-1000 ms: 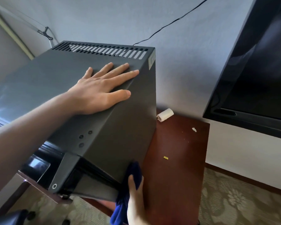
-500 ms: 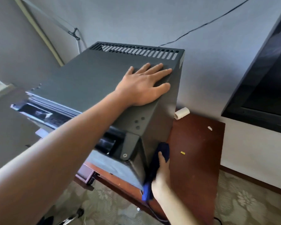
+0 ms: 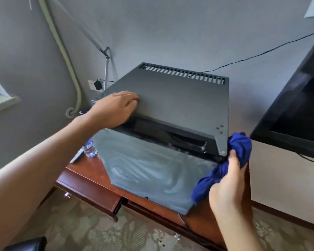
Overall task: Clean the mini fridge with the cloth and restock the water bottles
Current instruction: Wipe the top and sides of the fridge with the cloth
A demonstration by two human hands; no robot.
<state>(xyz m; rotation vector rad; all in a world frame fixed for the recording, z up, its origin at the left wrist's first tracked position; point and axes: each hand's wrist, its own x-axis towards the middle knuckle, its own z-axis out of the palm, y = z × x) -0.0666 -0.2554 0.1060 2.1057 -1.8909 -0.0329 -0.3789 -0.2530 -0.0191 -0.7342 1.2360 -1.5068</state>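
Note:
The dark grey mini fridge [image 3: 179, 100] stands on a red-brown wooden desk [image 3: 91, 180], its door face [image 3: 152, 169] streaked with wipe marks. My left hand [image 3: 116, 109] rests on the fridge top near its front left corner, fingers bent onto the surface. My right hand [image 3: 228, 180] grips a bunched blue cloth [image 3: 241, 147] against the fridge's front right corner, by the hinge bracket. A clear water bottle [image 3: 89, 148] stands on the desk left of the fridge, partly hidden by my left forearm.
A black TV screen [image 3: 297, 105] hangs close on the right. A desk drawer [image 3: 91, 194] juts out below the fridge. A lamp arm [image 3: 105, 57], a wall socket and a pipe are behind on the left. A cable runs along the wall. Patterned carpet lies below.
The view has swung round to the fridge's front. My left hand slid from the top's rear right to its front left corner. My right hand brought the cloth up to the front right corner.

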